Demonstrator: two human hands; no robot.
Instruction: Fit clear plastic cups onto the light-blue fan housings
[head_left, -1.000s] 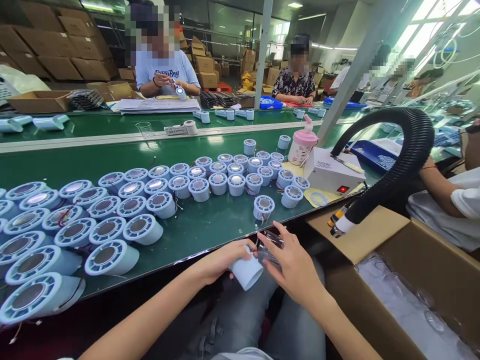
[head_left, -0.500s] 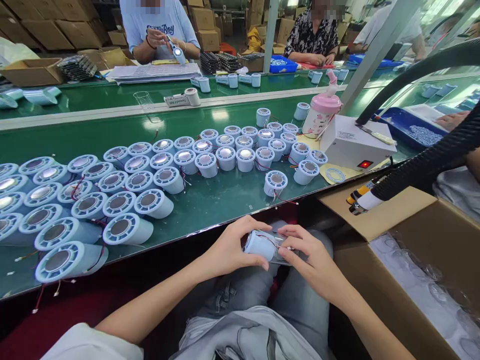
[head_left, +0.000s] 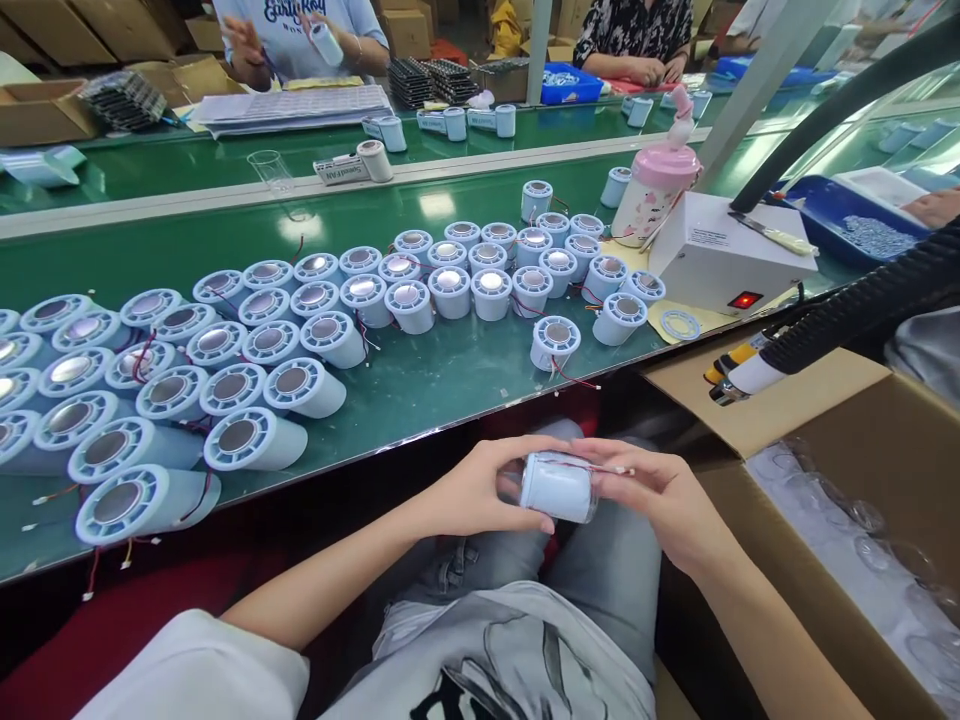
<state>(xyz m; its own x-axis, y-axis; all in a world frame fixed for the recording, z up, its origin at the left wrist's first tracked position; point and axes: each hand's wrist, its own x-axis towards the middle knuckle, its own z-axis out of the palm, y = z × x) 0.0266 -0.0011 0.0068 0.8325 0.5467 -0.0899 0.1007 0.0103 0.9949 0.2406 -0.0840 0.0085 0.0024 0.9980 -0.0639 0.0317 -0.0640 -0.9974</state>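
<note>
Above my lap, a light blue cylindrical fan housing [head_left: 556,487] lies on its side between my two hands. My left hand [head_left: 480,490] wraps its left end, thumb below and fingers over the top. On the other end, the fingertips of my right hand [head_left: 637,485] are pressed together by the thin red and dark wires [head_left: 592,466], which run along the top and end in a small white connector. Clear plastic [head_left: 511,482] shows at the left end and also along the lower right edge; how it fits around the housing is partly hidden by my fingers.
Rows of similar blue housings [head_left: 240,440] with trailing wires cover the green bench [head_left: 435,385]. A white box [head_left: 727,250] with a lit red switch and a pink-lidded bottle [head_left: 656,190] stand right. Below is a cardboard box [head_left: 817,400] of clear plastic parts. Co-workers sit opposite.
The housing has turned and shifted right in my hands, its wires now along the top. My right hand has moved to its right end. The view has tilted down slightly.
</note>
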